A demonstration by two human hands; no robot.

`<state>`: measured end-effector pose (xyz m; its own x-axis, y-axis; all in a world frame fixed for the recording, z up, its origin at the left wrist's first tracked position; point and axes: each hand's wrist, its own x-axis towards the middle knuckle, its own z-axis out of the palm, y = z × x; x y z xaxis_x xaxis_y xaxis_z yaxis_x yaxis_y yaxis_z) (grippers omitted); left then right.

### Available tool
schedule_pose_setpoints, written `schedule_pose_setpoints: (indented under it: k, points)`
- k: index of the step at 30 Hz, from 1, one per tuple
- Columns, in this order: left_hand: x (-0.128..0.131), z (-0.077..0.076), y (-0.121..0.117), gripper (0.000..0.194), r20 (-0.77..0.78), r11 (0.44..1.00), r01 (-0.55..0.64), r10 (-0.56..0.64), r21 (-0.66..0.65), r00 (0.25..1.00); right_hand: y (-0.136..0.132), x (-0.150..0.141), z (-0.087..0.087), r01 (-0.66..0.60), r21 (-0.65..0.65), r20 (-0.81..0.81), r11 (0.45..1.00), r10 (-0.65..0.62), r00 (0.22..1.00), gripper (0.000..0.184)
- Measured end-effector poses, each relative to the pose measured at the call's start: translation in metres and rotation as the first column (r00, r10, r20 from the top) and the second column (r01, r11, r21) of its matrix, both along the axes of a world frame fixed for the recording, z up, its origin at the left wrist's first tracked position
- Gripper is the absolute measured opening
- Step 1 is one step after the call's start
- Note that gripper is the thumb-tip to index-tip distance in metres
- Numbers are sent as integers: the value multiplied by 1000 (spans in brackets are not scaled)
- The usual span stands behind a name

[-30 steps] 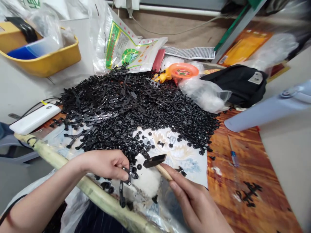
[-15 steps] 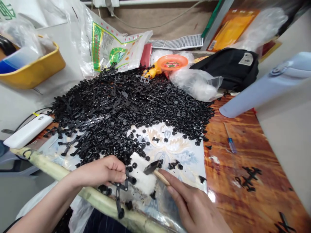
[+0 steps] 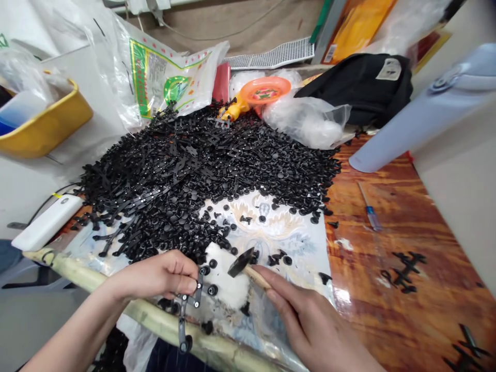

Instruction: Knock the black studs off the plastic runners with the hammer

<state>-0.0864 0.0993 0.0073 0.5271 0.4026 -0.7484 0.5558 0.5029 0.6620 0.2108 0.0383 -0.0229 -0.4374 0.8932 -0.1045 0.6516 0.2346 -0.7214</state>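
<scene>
My left hand (image 3: 176, 276) pinches a black jointed linkage (image 3: 189, 302) with silver rivets and round black caps at its ends. The linkage hangs over the near edge of the work surface. My right hand (image 3: 306, 315) is closed around the wooden handle of a small hammer (image 3: 241, 262). Its dark head hovers over, or rests on, a white pad (image 3: 227, 284); which of these I cannot tell. Several round black caps (image 3: 212, 290) lie by the pad, between the hammer and my left hand.
Behind my hands spreads a large heap of black plastic parts (image 3: 186, 160). A screwdriver (image 3: 372, 217) and loose linkages (image 3: 406, 271) lie on the brown wood at right. A pale blue bottle (image 3: 403, 124), black bag (image 3: 360, 88), white power bank (image 3: 48, 222) and yellow basket (image 3: 46, 129) stand around.
The camera view has shifted slightly. The linkage in my left hand has tilted a little, its lower arm hanging more to the left. My right hand keeps its grip on the hammer.
</scene>
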Motion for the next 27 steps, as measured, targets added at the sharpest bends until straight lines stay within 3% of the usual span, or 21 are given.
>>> schedule_pose_setpoints:
  k: [9, 22, 27]
  points:
    - [3, -1, 4, 37, -28, 1000, 8, -9, -23, 1000, 3, -2, 1, 9, -1, -61, 1000, -10, 998, 43]
    - [7, 7, 12, 43, -168, 997, 10, -24, -82, 985, -1, 1, 1, 11, -9, -9, 1000, -12, 1000, 44]
    - [10, 10, 15, 44, -214, 994, -8, -15, -110, 977, -4, 0, 7, -25, 80, -30, 996, 28, 999, 43]
